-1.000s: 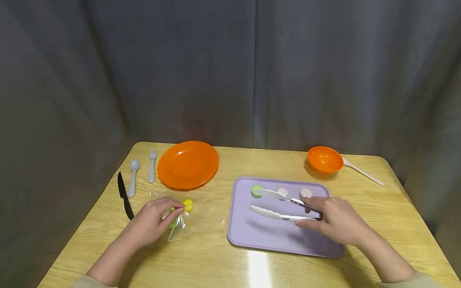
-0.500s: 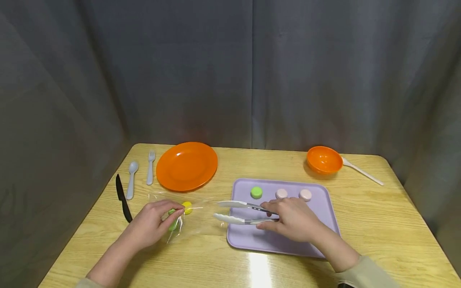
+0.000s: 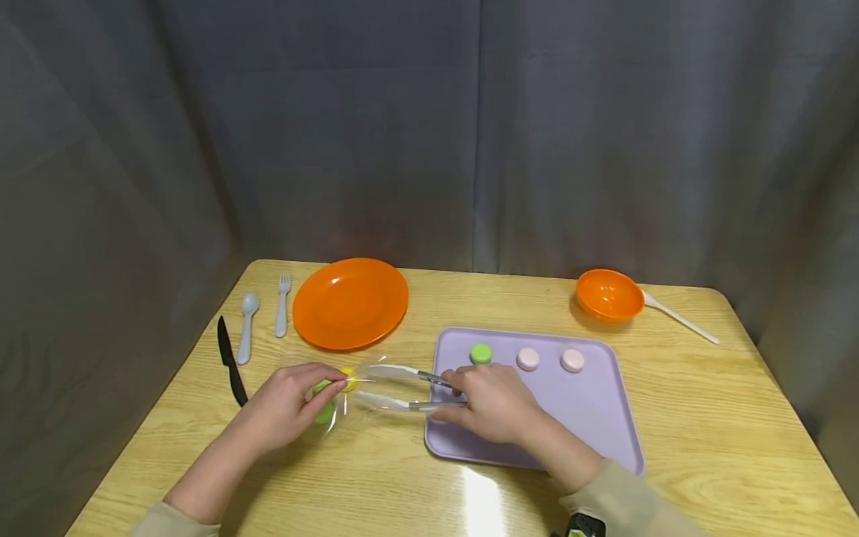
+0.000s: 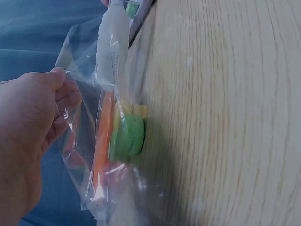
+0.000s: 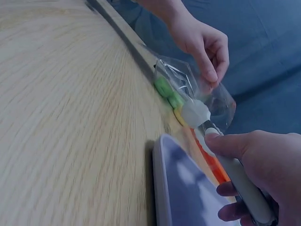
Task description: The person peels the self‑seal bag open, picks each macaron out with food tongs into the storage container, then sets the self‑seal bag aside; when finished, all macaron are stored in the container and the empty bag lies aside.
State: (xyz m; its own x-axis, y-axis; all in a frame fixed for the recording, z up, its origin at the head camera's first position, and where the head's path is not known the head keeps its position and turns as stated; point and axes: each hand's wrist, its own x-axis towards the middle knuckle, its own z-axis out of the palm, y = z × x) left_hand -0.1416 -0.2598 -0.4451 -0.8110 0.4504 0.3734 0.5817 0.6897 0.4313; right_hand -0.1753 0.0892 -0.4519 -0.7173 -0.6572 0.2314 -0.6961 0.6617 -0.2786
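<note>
My left hand [image 3: 288, 406] pinches the edge of a clear plastic bag [image 5: 174, 70] between thumb and fingers. Inside the bag lie green macarons [image 4: 126, 136] and a yellow macaron [image 3: 350, 379], low by the wooden table. From the right, my right hand [image 3: 499, 406] grips metal tongs [image 3: 396, 405] with pale scalloped ends. Their two arms stand apart with nothing between them, and the ends overlap the bag's open side. Beneath that hand is a lilac tray [image 3: 604, 425]. Along its back part sit one green macaron [image 3: 481, 353] and two pink macarons [image 3: 528, 359].
An orange plate [image 3: 350, 304] stands behind the bag. Left of it lie a fork [image 3: 282, 306], a spoon [image 3: 247, 328] and a black knife [image 3: 231, 362]. At the back right is an orange bowl [image 3: 609, 295] with a white-handled utensil [image 3: 684, 319] beside it.
My right hand has carried the tongs leftward from over the tray to the bag, their ends staying apart. The left hand keeps its pinch on the bag, nearly in place.
</note>
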